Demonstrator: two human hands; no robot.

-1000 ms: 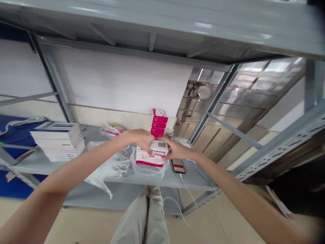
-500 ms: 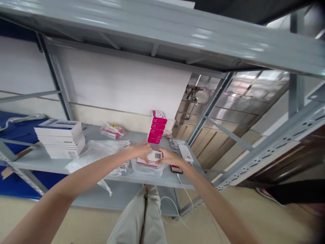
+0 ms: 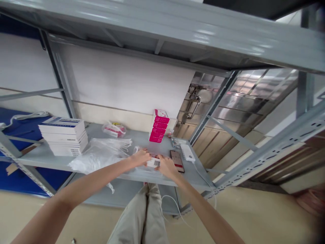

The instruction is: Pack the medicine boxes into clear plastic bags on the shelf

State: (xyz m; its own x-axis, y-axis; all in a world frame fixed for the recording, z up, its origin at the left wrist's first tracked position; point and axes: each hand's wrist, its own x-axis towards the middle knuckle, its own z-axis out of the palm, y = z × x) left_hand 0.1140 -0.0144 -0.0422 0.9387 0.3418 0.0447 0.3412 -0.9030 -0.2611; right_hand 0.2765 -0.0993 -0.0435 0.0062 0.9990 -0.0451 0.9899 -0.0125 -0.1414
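Between my hands, near the front edge of the grey shelf, is a small white box with a barcode on the side facing me. My left hand grips its left end, fingers curled over the top. On the right end, my right hand holds it with bent fingers. Clear plastic wrapping shows around and under the box, partly hidden by my hands. Behind it stands a stack of pink boxes. Left of my left hand lies a heap of white plastic bags.
Several white boxes are stacked at the left. A bagged pink box lies at the back. To the right are a phone and a white device with a cable. A metal upper shelf spans overhead.
The box has tipped and sits lower, so its barcode side shows narrower. My right hand has shifted down onto it, uncovering more of the phone. The view has shifted slightly.
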